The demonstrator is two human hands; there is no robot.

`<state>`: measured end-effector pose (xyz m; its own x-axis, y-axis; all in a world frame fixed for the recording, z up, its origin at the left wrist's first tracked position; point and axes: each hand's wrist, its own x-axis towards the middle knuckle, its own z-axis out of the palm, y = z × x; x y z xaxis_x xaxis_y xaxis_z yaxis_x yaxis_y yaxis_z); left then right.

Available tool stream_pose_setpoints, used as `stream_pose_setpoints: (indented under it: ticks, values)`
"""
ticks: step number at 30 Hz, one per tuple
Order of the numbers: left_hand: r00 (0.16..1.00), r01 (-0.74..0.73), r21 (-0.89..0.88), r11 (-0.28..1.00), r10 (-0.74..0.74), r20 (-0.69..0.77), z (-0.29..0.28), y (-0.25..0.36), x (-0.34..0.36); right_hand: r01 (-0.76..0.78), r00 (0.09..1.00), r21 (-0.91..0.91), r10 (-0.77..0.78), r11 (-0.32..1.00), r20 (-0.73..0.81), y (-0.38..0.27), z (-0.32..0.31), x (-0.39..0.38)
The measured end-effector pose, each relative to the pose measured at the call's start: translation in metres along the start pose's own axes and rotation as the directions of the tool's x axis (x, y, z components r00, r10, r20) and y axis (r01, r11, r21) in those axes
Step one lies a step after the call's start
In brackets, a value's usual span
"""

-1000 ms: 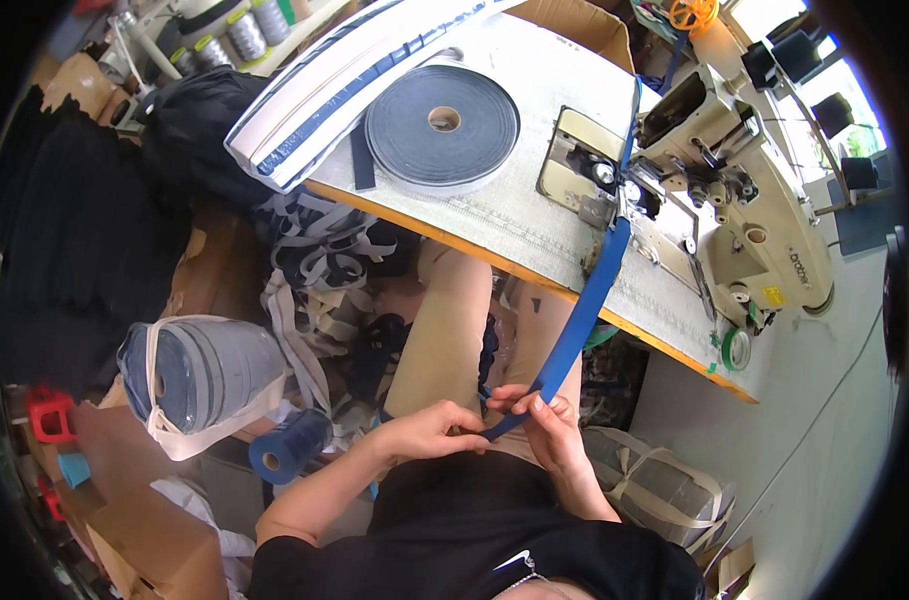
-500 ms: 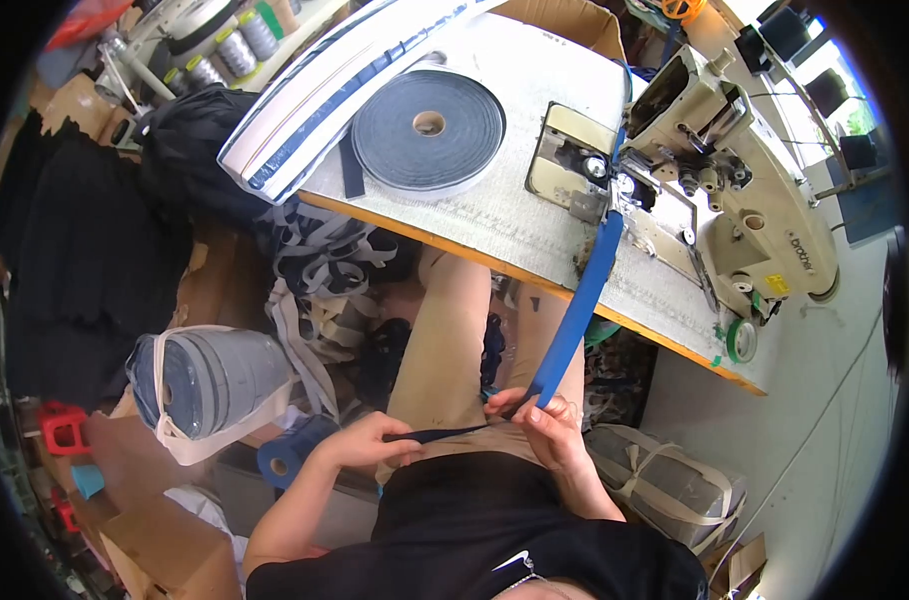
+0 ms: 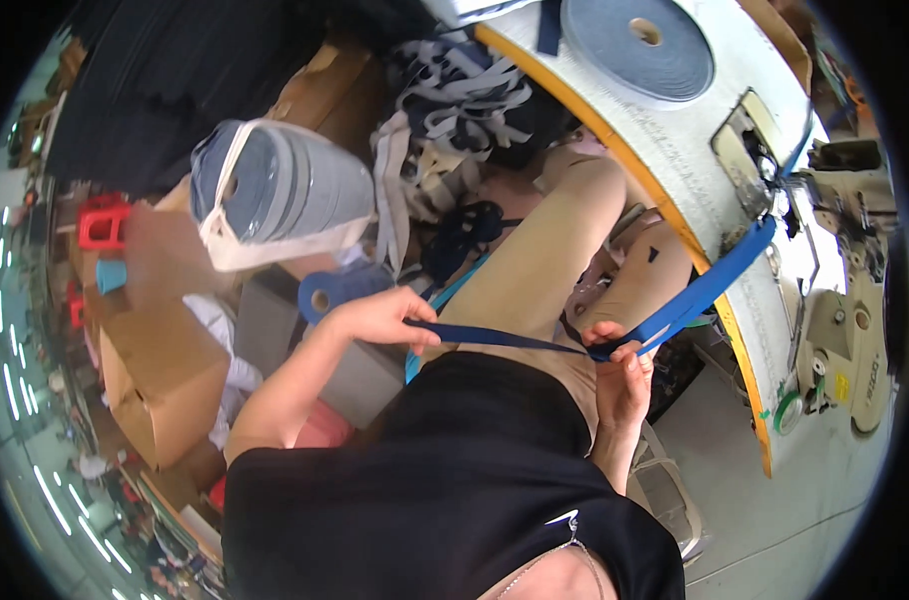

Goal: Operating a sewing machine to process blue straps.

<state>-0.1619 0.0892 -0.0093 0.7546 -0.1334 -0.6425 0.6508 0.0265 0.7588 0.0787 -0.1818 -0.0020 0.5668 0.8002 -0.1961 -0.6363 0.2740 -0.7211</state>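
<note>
Two hands on one blue strap [image 3: 687,306], both grips clenched on it. Left hand [image 3: 390,318] pinches the dark end between thumb and fingers; right hand [image 3: 623,375] grasps it further along, fingers bent round the spot where it changes direction. Stretch between the hands runs nearly straight over the lap, above tan trousers [image 3: 535,255] and just beyond the hem of a black shirt [image 3: 425,500]. From the right hand the strap goes far and right, crosses over the table [image 3: 665,150] edge and reaches the working area of a beige sewing machine [image 3: 855,340]. Can't tell whether it touches the edge. Metal plate [image 3: 732,165] sits on the table just left of the machine; flat grey-blue coil [image 3: 615,55] lies at the far end, well apart from the hands. Small green ring [image 3: 789,412] at the near right corner of the table. Left of the lap: small blue roll [image 3: 347,290], just past the left hand; beyond it a large wrapped grey roll [image 3: 315,190] with a cream band round it. Heap of loose strips [image 3: 475,95] on the far side. Cardboard box [image 3: 160,365], blue cup [image 3: 111,275] and red stool [image 3: 102,222] at far left.
</note>
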Motion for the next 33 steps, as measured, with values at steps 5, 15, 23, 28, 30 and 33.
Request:
stream_pose_setpoints:
  ticks: [5,15,23,28,30,33]
  values:
    - [0.996,0.078,-0.049,0.996,-0.079,-0.029,0.009,-0.026,-0.018,-0.02,1.0,0.01,0.02,1.0,-0.011,0.004,-0.003,-0.003]
    - [0.713,-0.094,-0.311,0.946,-0.154,-0.684,0.03,-0.086,-0.032,-0.046,0.995,-0.069,0.052,0.997,0.086,0.0,-0.002,-0.005]
    - [0.015,0.383,-0.002,0.924,-0.008,-1.0,0.035,-0.171,-0.039,-0.054,0.996,-0.073,0.059,0.996,0.072,0.009,0.012,-0.005]
    - [-0.111,0.541,-0.133,0.831,-0.086,-0.99,0.039,-0.153,-0.019,-0.012,0.998,-0.117,0.019,0.993,0.053,0.003,0.009,-0.008]
    - [-0.175,0.613,-0.161,0.774,-0.066,-0.982,0.043,-0.152,-0.016,-0.008,0.999,-0.119,0.013,0.993,0.041,0.003,0.008,-0.01]
    - [-0.152,0.615,-0.085,0.784,0.012,-0.988,0.043,-0.161,-0.017,0.0,1.0,-0.123,0.004,0.992,0.027,0.003,0.005,-0.012]
